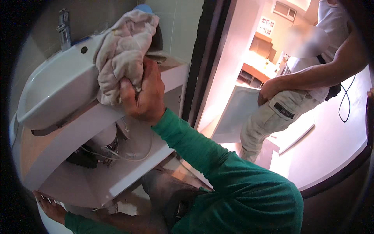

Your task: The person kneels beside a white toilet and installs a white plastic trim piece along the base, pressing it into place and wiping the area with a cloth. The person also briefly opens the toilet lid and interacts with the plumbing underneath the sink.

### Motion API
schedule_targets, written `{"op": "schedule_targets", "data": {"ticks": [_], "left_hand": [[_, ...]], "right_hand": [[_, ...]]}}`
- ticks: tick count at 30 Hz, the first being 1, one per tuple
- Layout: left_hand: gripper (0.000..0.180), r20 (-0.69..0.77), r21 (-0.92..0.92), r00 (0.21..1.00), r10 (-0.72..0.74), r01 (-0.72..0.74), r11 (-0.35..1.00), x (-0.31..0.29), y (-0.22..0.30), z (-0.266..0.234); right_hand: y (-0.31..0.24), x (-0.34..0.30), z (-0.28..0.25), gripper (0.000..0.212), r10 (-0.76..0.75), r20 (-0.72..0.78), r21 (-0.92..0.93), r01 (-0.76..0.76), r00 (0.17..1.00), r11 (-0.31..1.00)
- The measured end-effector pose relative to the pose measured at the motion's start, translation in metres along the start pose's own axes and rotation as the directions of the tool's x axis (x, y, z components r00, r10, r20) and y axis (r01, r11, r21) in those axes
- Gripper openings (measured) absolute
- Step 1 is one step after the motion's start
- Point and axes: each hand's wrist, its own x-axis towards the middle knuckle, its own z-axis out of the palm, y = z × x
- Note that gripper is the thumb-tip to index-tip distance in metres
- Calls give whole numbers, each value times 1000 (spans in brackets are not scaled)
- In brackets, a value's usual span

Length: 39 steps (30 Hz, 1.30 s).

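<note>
Probably soft and light (dampness unclear), the crumpled pale cloth (124,48) invites holding by its folds, where the right hand (147,93) grips; the left hand (52,208) looks open.

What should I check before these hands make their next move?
1. Cloth in the grip: ok, bunched in the right hand.
2. Left hand well supported: cannot tell; it is low beside the cabinet.
3. Clear view of the whole basin: not ok; the cloth hides part of its right end.
4. Cables under the counter tidy: not ok, they hang loosely tangled.
5. Co-worker apart from the cloth: ok, beyond the doorway, one hand at a panel.
</note>
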Motion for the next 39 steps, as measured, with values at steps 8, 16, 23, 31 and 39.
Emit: {"op": "schedule_targets", "data": {"ticks": [8,16,23,31,39], "left_hand": [[63,223,-400,969,-110,194,896,63,-43,-34],[34,388,227,882,-268,190,955,-2,-130,-44],[33,649,415,689,-324,36,909,-105,-76,-34],[31,796,539,314,-517,20,842,-108,26,-130],[31,757,653,-10,-654,46,756,-39,109,-221]], "right_hand": [[-1,4,11,52,28,-52,44,-25,998,999],[14,-11,-20,54,158,238,-61,-148,958,987],[12,-29,-57,58,340,589,-236,-246,734,940],[-26,7,-59,65,660,695,-540,-397,287,742],[-100,73,-82,47,808,519,-663,-465,279,586]]}}
